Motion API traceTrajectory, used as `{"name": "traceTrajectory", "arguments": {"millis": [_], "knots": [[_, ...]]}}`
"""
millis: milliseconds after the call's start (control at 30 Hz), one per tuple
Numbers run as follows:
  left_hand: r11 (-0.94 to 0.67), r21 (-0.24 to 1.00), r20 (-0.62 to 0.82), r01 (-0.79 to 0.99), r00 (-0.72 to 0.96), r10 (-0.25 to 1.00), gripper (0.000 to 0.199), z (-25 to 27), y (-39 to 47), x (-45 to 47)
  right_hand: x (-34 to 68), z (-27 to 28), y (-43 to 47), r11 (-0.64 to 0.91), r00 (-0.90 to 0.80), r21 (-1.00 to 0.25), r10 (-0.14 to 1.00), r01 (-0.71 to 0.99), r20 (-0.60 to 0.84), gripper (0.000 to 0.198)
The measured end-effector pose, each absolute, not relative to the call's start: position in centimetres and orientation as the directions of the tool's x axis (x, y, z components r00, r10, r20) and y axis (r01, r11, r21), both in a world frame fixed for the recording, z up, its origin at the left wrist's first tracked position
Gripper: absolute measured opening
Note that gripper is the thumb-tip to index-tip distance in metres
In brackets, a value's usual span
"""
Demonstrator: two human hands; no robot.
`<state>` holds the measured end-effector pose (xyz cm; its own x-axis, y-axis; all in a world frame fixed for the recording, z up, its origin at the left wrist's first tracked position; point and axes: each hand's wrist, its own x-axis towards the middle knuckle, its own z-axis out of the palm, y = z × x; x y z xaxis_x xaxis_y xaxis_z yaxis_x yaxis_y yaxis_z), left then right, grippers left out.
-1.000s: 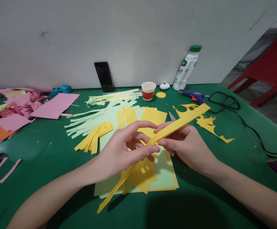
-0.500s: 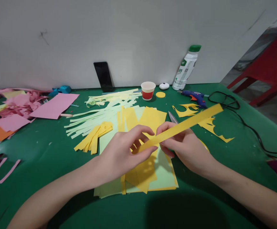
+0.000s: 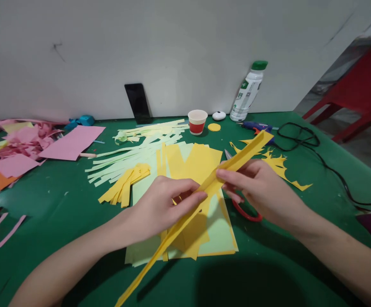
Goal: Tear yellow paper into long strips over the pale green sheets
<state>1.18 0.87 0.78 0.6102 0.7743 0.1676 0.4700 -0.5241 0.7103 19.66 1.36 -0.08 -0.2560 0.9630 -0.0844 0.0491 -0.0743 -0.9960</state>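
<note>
A long yellow paper strip (image 3: 251,146), with a crease along its length, slants between my hands. My left hand (image 3: 162,209) pinches it near the middle between thumb and fingers. Farther up, my right hand (image 3: 265,192) grips it with the thumb on top. The strip's lower end reaches past the table's near edge of view. Beneath lie yellow paper pieces (image 3: 201,160) on light green sheets (image 3: 226,245). Scissors (image 3: 249,216) with red handles are partly hidden under my right hand. A bundle of yellow strips (image 3: 124,183) rests left of the sheets.
Light green strips (image 3: 105,170) spread at left, near pink paper (image 3: 73,143). Along the wall are a phone (image 3: 137,102), paper cup (image 3: 197,123), yellow disc (image 3: 214,127) and bottle (image 3: 247,94). A glue gun (image 3: 257,125), its black cord (image 3: 329,170) and yellow scraps (image 3: 279,166) lie right.
The strip has shifted down and left, tilts more steeply, and its long lower end now shows below my left hand. My right hand has moved right, exposing the scissors' red handle.
</note>
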Motion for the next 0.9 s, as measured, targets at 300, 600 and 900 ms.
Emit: {"name": "traceTrajectory", "arguments": {"millis": [300,600,900], "knots": [[-0.499,0.656,-0.048,0.566,0.692,0.72,0.033,2.8,1.6,-0.8,23.6,2.3,3.1,-0.064,-0.198,-0.998,0.978,0.002,-0.063,0.016],[-0.668,0.177,0.475,0.723,0.532,0.701,0.018,3.1,2.1,-2.8,21.0,1.6,0.8,-0.021,-0.277,-0.996,0.96,0.09,-0.045,0.024],[-0.872,-0.014,0.738,0.49,0.593,0.322,0.013,1.1,0.5,0.9,18.1,1.1,-1.1,0.207,-0.4,-0.962,0.908,0.176,0.122,0.038]]}}
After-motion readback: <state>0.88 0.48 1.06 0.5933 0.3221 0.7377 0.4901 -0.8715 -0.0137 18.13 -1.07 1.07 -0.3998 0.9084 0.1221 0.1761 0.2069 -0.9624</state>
